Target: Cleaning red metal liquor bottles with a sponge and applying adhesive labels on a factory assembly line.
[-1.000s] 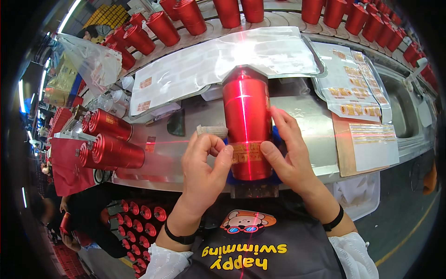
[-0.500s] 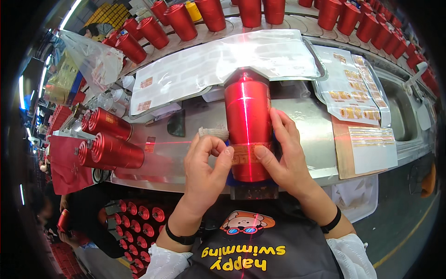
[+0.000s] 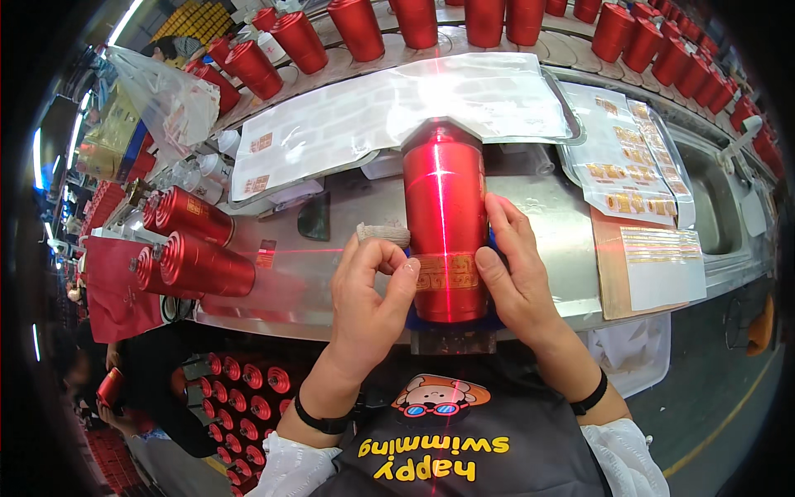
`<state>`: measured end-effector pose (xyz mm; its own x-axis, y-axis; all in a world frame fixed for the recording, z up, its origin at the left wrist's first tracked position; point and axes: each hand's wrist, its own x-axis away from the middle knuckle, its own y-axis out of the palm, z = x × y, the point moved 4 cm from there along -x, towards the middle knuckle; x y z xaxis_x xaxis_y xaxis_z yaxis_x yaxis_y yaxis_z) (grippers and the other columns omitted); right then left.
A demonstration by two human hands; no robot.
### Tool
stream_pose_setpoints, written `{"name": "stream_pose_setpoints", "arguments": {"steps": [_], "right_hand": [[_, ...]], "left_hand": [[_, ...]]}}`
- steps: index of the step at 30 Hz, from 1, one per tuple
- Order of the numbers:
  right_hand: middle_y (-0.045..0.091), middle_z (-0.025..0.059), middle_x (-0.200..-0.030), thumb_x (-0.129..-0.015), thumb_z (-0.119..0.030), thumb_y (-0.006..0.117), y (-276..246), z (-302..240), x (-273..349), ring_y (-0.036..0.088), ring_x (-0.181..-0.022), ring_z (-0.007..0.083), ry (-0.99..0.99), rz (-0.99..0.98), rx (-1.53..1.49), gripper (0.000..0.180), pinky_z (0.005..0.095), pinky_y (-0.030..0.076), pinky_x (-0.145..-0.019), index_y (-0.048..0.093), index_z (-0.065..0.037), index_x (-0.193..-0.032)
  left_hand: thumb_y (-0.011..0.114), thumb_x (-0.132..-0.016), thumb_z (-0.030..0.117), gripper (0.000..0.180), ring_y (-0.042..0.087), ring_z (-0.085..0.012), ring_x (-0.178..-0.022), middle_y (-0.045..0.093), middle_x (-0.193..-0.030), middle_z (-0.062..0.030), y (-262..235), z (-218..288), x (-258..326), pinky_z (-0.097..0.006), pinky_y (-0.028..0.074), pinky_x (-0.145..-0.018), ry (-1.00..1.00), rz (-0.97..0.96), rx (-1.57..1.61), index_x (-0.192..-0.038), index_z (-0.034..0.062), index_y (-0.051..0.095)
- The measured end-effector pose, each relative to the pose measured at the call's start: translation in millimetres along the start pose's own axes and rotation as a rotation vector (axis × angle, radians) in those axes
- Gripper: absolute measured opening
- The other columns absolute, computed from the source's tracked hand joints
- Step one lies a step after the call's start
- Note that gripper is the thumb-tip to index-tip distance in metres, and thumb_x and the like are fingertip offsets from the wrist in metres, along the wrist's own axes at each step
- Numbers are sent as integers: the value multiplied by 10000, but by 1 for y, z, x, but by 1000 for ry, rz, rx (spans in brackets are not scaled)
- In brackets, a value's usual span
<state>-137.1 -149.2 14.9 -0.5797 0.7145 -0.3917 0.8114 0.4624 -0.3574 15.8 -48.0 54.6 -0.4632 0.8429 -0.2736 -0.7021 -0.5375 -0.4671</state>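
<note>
A glossy red lidded canister (image 3: 447, 199) lies in front of me on a blue-edged support, its lid end pointing away. Round its near part runs a gold-patterned decal strip (image 3: 449, 272). My left hand (image 3: 363, 290) pinches at the strip's left end with thumb and index finger; the exact contact is partly hidden. A grey cloth finger cover (image 3: 383, 235) sits by the bent fingers of that hand. Against the canister's right side rests my right hand (image 3: 523, 277), fingers along it and thumb near the strip's right part. Red laser lines cross on the canister.
A pale decal sheet (image 3: 356, 124) lies beyond the canister, with gold decal sheets (image 3: 621, 166) to the right. Several red canisters (image 3: 207, 263) lie at left; others stand on the conveyor (image 3: 464, 41) behind. A sink (image 3: 712, 203) is far right. Another person's hand (image 3: 120, 421) holds a canister, lower left.
My right thumb has moved off the strip toward the right, uncovering more of its pattern. The canister has shifted slightly right. Canisters on the conveyor have moved along to the right.
</note>
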Motion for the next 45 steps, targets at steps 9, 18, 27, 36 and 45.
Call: {"name": "stream_pose_setpoints", "arguments": {"steps": [9, 18, 27, 36, 45], "right_hand": [[364, 242, -1403, -954, -255, 534, -1, -1, -1, 369, -1275, 368, -22, -18, 2, 578, 408, 287, -1073, 354, 60, -1404], [360, 253, -1405, -942, -236, 552, 0, 2, 0, 369, -1287, 366, -18, -16, 7, 590, 405, 282, -1079, 345, 58, -1410], [359, 239, -1407, -947, -219, 543, 1, 1, 1, 362, -1302, 353, -9, -30, 31, 588, 398, 274, -1088, 329, 54, -1421], [364, 230, -1400, -959, -230, 528, 0, 0, -2, 362, -1303, 341, -36, -31, 13, 582, 389, 273, -1090, 325, 60, -1421], [349, 241, -1411, -952, -230, 542, 0, 0, 0, 353, -1310, 354, 0, -56, 54, 597, 396, 268, -1092, 317, 57, -1426]], "left_hand": [[642, -833, 83, 144, 507, -208, -714, 520, -753, -89, 2, -3, 0, -331, 420, -691, 15, 13, 13, -790, -3, 536], [635, -862, 136, 150, 520, -225, -851, 521, -906, -108, 5, -18, 5, -312, 412, -782, -45, -25, 88, -804, 17, 566], [617, -892, 182, 182, 503, -212, -903, 510, -938, -101, 7, -31, 7, -302, 395, -829, -131, -76, 230, -813, 22, 579], [601, -929, 366, 424, 475, -211, -969, 482, -1042, -119, 32, -53, 10, -321, 392, -895, -28, 21, 387, -1088, 7, 441], [624, -883, 384, 609, 441, -341, -1225, 515, -1262, -188, 19, 1, 32, -530, 189, -1099, 491, 62, -289, -1291, -28, 438]]}}
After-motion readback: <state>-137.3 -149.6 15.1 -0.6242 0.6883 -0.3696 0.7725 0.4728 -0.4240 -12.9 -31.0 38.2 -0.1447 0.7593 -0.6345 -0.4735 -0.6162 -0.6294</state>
